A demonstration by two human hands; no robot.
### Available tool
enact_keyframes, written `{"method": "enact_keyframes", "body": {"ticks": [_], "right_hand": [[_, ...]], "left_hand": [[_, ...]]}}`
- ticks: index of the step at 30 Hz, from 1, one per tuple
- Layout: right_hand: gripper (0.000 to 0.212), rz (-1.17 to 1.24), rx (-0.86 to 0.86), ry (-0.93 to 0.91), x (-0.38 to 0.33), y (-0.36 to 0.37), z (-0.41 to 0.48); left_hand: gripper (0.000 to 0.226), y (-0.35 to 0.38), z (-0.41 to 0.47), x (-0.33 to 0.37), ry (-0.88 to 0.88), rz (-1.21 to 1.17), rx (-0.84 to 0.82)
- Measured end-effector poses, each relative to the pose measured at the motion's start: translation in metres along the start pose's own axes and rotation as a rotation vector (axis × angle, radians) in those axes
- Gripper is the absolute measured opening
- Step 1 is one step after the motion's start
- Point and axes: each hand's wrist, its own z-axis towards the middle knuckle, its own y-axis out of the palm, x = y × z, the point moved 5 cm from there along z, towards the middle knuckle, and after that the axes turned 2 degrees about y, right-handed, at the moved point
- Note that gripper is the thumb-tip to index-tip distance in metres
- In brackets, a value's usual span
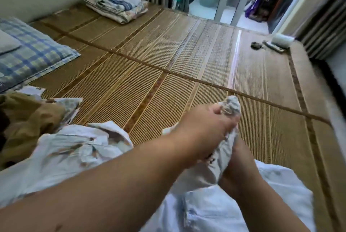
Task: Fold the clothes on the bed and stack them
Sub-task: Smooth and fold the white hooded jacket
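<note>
Left hand (206,125): fingers curled tight round the bunched pale printed garment (231,108), held above the near edge of the woven bed mat (149,74).
Right hand (236,158): just beneath, gripping the same cloth lower down; fingers mostly hidden.
Folded stack (116,5): mat's far corner.
Brown garment (28,119): crumpled, mat's near left.

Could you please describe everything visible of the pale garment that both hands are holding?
The pale garment looks like creased white cloth with a greyish print. It is unfolded and bunched into a rope: the left hand grips it near the crumpled upper end, the right hand lower down. It is held above the woven mat; whether the pale cloth below belongs to it is unclear.
</note>
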Motion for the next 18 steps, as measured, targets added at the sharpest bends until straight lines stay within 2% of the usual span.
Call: {"method": "enact_keyframes", "body": {"ticks": [2,5,8,9,11,12,13,15,18], "right_hand": [[0.064,0.043,0.012,-0.043,-0.046,-0.02,-0.036],[0.069,-0.198,0.119,-0.131,-0.098,-0.059,-0.085],[0.058,-0.482,0.249,-0.109,-0.128,-0.106,-0.118],[0.048,-0.537,0.301,-0.097,-0.133,-0.124,-0.125],[0.017,-0.529,0.393,-0.067,-0.137,-0.16,-0.131],[0.009,-0.492,0.441,-0.045,-0.136,-0.18,-0.133],[0.013,-0.435,0.481,-0.018,-0.133,-0.202,-0.135],[0.026,-0.335,0.526,0.053,-0.118,-0.245,-0.132],[0.039,-0.365,0.593,0.149,-0.09,-0.307,-0.126]], "left_hand": [[0.019,0.05,0.002,0.008,0.039,0.062,-0.002],[0.02,0.116,-0.002,0.02,0.1,0.042,-0.066],[0.019,0.181,-0.014,0.025,0.162,0.147,-0.257],[0.021,0.2,-0.018,0.02,0.153,0.184,-0.336],[0.019,0.227,-0.028,0.006,0.153,0.203,-0.489],[0.02,0.236,-0.033,-0.002,0.163,0.184,-0.549],[0.025,0.241,-0.035,-0.016,0.154,0.18,-0.58],[0.04,0.234,-0.032,-0.051,0.104,0.254,-0.532],[0.044,0.195,-0.006,-0.109,0.177,0.612,-0.296]]}}
